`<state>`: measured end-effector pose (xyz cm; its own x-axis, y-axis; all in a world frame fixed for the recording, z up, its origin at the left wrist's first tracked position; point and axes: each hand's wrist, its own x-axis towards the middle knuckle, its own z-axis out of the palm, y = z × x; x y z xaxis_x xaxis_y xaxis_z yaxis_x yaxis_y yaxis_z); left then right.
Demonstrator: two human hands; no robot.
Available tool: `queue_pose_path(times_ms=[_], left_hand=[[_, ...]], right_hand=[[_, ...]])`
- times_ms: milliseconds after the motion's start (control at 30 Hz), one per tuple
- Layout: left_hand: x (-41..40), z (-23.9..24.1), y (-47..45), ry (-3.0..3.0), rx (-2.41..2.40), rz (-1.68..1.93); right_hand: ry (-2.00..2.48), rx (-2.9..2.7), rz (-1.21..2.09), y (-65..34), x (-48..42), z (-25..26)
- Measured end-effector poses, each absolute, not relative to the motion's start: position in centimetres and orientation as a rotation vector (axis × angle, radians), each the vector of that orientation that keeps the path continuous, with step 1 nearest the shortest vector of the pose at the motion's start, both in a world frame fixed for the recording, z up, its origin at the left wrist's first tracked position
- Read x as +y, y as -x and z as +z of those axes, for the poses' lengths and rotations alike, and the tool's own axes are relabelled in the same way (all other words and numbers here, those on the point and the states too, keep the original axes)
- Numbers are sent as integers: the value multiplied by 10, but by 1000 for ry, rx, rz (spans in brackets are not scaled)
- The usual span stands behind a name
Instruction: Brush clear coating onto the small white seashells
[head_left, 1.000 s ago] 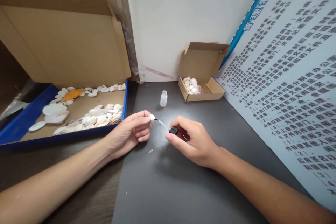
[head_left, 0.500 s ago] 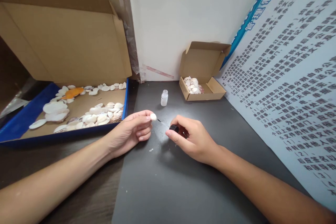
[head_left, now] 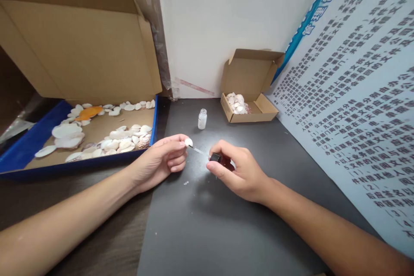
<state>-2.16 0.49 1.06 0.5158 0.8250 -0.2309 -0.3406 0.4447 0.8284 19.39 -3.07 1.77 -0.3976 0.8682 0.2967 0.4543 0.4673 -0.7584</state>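
Between thumb and fingertips, my left hand (head_left: 168, 157) pinches a small white seashell (head_left: 188, 142). My right hand (head_left: 237, 170) grips the black cap of a small applicator brush (head_left: 201, 152), whose pale stem points left. The dark brush tip lies against the lower right part of the shell. Behind both hands, a small open glass bottle (head_left: 202, 120) with whitish contents stands upright on the dark mat (head_left: 207, 233).
On the left, a blue-sided cardboard box (head_left: 154, 116) holds many shells and an orange piece (head_left: 89, 113). A smaller open carton (head_left: 255, 117) with shells stands back right. A white panel (head_left: 226, 13) and a printed sheet (head_left: 355, 108) border the work area.
The brush tip has moved slightly left and up onto the shell, whose face has turned a little. Both hands stay in nearly the same place.
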Motion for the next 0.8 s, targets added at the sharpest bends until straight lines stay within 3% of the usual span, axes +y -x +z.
queue_pose_path(times_ms=[800], left_hand=[[6,9,22,-828,704,771]], right_hand=[[1126,-1971,805,-196,-29,17]])
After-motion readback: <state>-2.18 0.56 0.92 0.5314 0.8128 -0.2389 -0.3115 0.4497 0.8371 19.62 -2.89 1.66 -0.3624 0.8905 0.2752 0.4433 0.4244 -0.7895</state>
